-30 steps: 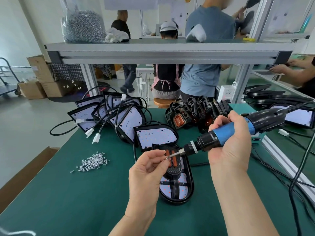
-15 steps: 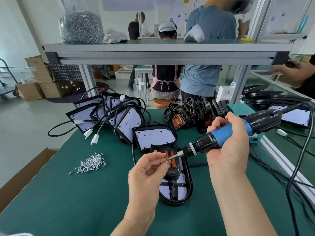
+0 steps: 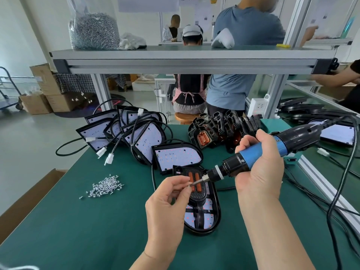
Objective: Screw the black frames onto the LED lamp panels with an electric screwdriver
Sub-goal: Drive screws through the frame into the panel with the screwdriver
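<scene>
— Steel bit (image 3: 196, 181) first: is the screw (image 3: 190, 185) seated?
— Seemingly; my left hand (image 3: 167, 199) pinches it at the tip, and my right hand (image 3: 259, 172) grips the electric screwdriver (image 3: 253, 158).
— Square it up, then lower onto the black frame (image 3: 197, 194), lying on its LED lamp panel (image 3: 209, 205) just beneath.

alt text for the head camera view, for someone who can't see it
A right hand grips a blue-and-black electric screwdriver while the left hand pinches its bit tip over a lamp panel with a black frame lying on a green table. A pile of loose screws lies to the left, more panels and frames behind.
</scene>
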`<state>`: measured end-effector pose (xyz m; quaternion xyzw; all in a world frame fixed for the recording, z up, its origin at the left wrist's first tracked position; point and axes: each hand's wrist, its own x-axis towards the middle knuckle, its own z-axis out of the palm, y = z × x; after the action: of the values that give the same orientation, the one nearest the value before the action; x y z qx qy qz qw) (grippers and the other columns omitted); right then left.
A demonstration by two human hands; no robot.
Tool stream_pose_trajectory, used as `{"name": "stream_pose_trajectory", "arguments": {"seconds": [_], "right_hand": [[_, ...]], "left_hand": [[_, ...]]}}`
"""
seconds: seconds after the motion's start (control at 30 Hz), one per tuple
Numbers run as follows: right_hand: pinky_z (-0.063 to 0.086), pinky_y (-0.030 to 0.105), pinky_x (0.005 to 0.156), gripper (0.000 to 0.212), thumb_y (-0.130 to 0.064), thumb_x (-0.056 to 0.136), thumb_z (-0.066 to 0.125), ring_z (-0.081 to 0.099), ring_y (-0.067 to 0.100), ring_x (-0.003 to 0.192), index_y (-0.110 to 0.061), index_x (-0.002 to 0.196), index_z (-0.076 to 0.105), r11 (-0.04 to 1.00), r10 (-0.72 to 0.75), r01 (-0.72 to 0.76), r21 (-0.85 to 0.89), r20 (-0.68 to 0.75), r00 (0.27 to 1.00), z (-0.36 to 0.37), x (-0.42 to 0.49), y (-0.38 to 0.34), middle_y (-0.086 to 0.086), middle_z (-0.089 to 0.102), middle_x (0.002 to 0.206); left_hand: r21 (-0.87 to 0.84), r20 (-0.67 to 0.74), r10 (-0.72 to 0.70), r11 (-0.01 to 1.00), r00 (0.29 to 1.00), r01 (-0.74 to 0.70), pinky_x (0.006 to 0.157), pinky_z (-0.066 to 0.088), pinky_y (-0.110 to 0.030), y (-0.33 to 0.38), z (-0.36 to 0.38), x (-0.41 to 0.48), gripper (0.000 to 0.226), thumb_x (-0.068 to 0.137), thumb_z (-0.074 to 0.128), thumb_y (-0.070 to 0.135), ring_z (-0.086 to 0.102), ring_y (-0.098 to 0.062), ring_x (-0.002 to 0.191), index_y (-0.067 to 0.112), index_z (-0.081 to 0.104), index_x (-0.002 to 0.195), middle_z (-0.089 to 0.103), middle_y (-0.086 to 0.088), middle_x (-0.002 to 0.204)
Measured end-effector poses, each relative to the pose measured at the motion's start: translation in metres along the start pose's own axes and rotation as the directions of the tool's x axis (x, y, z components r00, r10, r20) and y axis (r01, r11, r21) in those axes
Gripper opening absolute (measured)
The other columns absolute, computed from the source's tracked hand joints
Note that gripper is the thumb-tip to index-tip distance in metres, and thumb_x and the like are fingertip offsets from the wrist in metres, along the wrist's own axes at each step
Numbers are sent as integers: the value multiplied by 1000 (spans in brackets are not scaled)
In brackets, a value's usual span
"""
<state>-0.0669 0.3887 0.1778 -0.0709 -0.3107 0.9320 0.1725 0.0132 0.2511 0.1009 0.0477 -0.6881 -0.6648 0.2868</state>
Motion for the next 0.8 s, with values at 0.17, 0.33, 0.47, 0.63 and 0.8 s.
{"name": "stream_pose_trajectory", "arguments": {"seconds": [0.17,0.33,0.47,0.63,0.8], "right_hand": [[54,25,65,18,-12,91,68,62,14,62,-14,104,55,1000,15,-15,-6,-79,997,1,-1,5,3,64,71],[55,24,65,21,-10,90,70,66,15,65,-12,106,57,998,65,-62,32,-140,988,-5,2,9,4,65,72],[55,24,63,21,-10,89,71,65,14,63,-11,106,57,994,101,-94,49,-160,982,-8,7,11,3,64,74],[54,24,65,20,-13,89,70,61,15,65,-13,104,57,998,68,-68,0,-136,988,-6,14,11,4,64,75],[53,26,64,23,-13,88,70,60,17,65,-12,106,56,1000,10,-12,-22,-80,997,0,22,13,6,64,76]], "left_hand": [[231,-50,212,953,976,-195,78,51,-11,-9,0,-3,37,84,75,-6,71,-7,85,30,75,94,75,15,90],[243,-79,239,946,968,-214,83,53,-14,-15,1,-4,37,84,76,-5,72,-7,89,29,75,98,76,15,93],[145,-75,176,976,982,-164,84,53,-12,-16,1,-1,44,83,76,-6,73,-4,94,34,72,101,77,18,96],[87,-38,120,989,992,-116,85,54,-15,-22,0,1,52,81,77,-7,73,-8,94,37,68,107,76,18,102],[299,-105,-38,952,994,68,73,47,-14,-28,-12,17,46,81,82,27,64,-3,84,48,60,115,63,24,112]]}}
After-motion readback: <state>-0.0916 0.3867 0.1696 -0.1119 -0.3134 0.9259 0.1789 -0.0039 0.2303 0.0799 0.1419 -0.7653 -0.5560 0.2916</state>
